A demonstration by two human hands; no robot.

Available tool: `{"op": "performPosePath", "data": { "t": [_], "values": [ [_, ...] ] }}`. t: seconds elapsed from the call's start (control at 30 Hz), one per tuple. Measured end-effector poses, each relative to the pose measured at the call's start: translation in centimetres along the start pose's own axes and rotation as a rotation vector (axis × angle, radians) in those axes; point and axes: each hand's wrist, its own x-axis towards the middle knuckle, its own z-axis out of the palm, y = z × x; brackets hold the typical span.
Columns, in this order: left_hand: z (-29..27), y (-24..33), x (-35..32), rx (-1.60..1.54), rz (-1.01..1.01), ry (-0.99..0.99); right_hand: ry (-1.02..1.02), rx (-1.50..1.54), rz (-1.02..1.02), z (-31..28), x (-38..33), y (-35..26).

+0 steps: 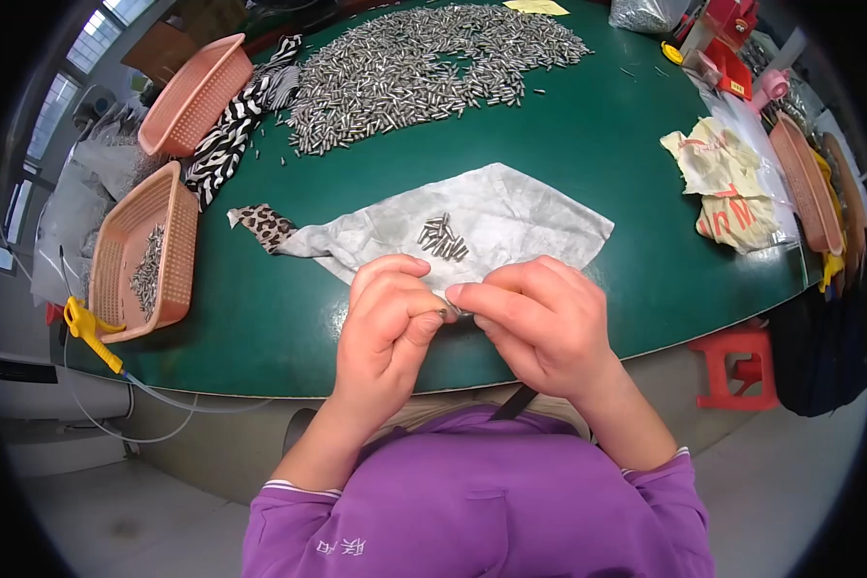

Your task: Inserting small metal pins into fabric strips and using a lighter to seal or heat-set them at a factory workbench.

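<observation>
Small metal pins [442,240] lie in a loose pile on a grey cloth [520,204] on the green desk [645,279]. Nearer the person, the left hand [385,316] and right hand [551,323] meet, both pinched narrow around a small metal piece [461,310], mostly hidden. Beyond the cloth spreads a far larger pin heap [395,72].

The view is bright, windows [89,43] glare at left, and edges bend.

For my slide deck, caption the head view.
Left hand and right hand meet at a small metallic piece near metal pins on a grey cloth over a green table.
</observation>
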Motion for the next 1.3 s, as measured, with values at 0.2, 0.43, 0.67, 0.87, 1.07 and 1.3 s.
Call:
{"op": "performPosePath", "data": {
  "t": [0.2,0.43,0.67,0.87,1.07,1.3],
  "values": [
    [0.17,-0.10,-0.16,-0.008,-0.009,0.052,0.002,0.092,-0.018,0.03,0.04,0.01],
    [0.26,0.06,-0.15,-0.006,-0.012,0.048,-0.007,0.092,-0.018,0.00,-0.08,0.10],
    [0.23,-0.11,0.03,-0.055,0.005,0.025,0.041,0.019,0.000,0.24,0.00,0.15],
    [0.18,-0.20,-0.25,-0.083,-0.033,0.061,-0.005,0.075,-0.005,0.07,-0.01,-0.14],
    [0.14,-0.06,-0.36,-0.051,-0.031,0.060,-0.002,0.096,-0.009,0.21,-0.03,-0.18],
    [0.05,-0.06,-0.18,-0.091,-0.020,0.008,0.018,-0.056,-0.017,0.14,0.21,-0.08]
  ]
}}
